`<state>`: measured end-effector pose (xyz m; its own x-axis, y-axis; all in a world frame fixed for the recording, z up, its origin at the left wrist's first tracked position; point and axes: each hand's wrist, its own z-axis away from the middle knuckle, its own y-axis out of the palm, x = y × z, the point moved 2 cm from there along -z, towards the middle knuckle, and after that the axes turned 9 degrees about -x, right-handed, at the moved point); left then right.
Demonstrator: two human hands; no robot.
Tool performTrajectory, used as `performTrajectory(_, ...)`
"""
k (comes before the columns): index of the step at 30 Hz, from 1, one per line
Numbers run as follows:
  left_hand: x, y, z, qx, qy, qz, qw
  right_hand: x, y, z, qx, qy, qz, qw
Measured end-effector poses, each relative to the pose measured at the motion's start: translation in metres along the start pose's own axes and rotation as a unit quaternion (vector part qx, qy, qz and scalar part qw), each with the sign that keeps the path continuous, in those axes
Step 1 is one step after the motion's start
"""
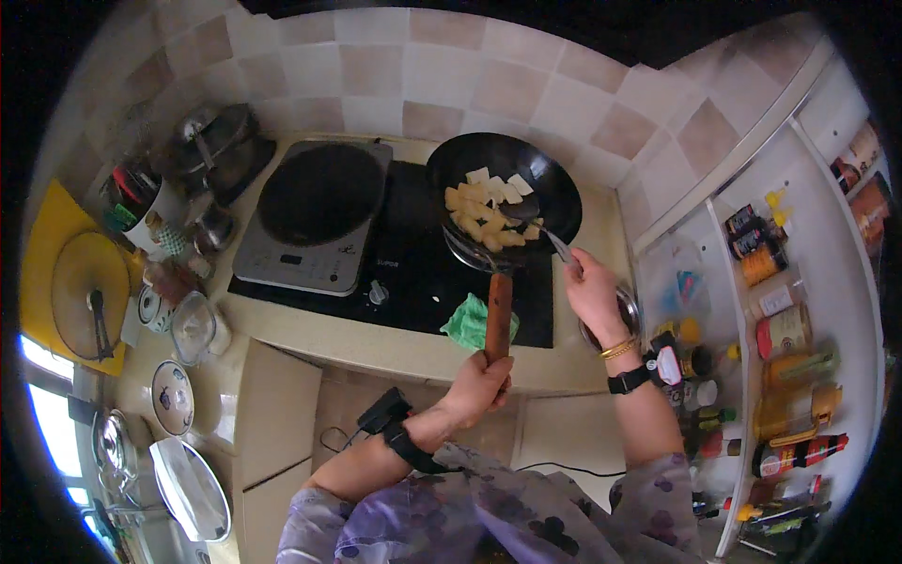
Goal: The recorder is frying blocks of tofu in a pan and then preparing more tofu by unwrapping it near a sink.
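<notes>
A black wok sits over the right burner of a black glass hob. My left hand grips its wooden handle. In the wok lie many pale, flat pieces of food, probably tofu; some look yellowish, a few at the back whiter. My right hand holds the handle of a metal spatula, whose blade rests among the pieces. Beneath the wok handle, a crumpled green cloth lies on the hob's front edge.
A grey induction cooker covers the hob's left part. A metal bowl stands by my right forearm. Shelves of bottles and jars line the right. Jars, a patterned bowl and a white oval dish occupy the left counter.
</notes>
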<state>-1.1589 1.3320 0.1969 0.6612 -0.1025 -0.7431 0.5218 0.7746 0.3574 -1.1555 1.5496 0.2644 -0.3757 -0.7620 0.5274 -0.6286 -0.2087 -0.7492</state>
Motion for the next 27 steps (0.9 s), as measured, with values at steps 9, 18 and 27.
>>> performTrajectory(9,0.000,-0.011,-0.003,0.025,0.006,0.000,1.000,0.009,-0.003,0.007,0.014,0.024,0.004,1.000)
performTrajectory(18,-0.002,-0.014,-0.003,0.055,-0.012,-0.004,0.998,0.001,-0.023,-0.010,0.062,0.066,-0.047,0.995)
performTrajectory(27,-0.004,-0.011,-0.003,0.058,-0.013,-0.012,0.998,-0.020,0.041,0.002,-0.018,0.005,-0.073,0.997)
